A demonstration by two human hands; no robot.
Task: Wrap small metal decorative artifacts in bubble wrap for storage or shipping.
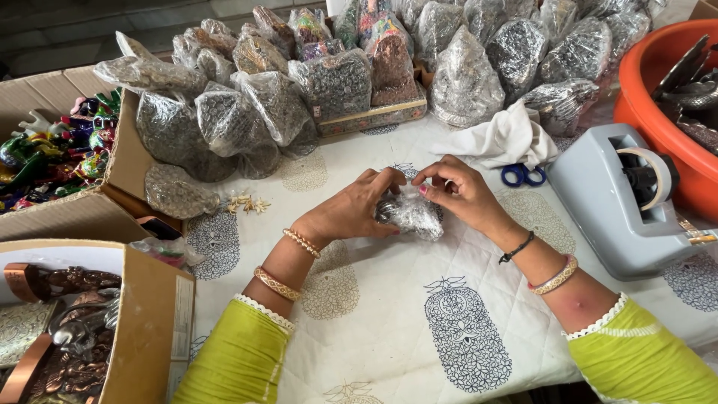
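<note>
**Two-Hand Hold on a Small Plastic-Wrapped Figurine**

The left hand (351, 209) cups the wrapped figurine (410, 213) from 9 o'clock; its grip is closed around the item's side. The right hand (460, 191) pinches the clear wrap at the top from 1 o'clock, fingertips clenched on the plastic. The item sits low over the quilted printed surface (374, 329), at its centre.

Risk, as a judgement: the wrap is thin and slack. A pull from the right hand could tear it, or let the figurine slide out of the left-hand grip onto the surface.

Surroundings, near to far:
- 7 o'clock: open cardboard box (146, 322) of copper-toned metal pieces.
- 3 o'clock: grey tape dispenser (621, 202), close to the right forearm.
- 1 o'clock: blue-handled scissors (523, 176) partly under a white cloth (501, 138).
- 10 o'clock: box of painted figures (52, 157).
- 12 o'clock: heap of wrapped figurines (336, 82), crowding the far edge.
- 2 o'clock: orange tub (654, 82).
</note>
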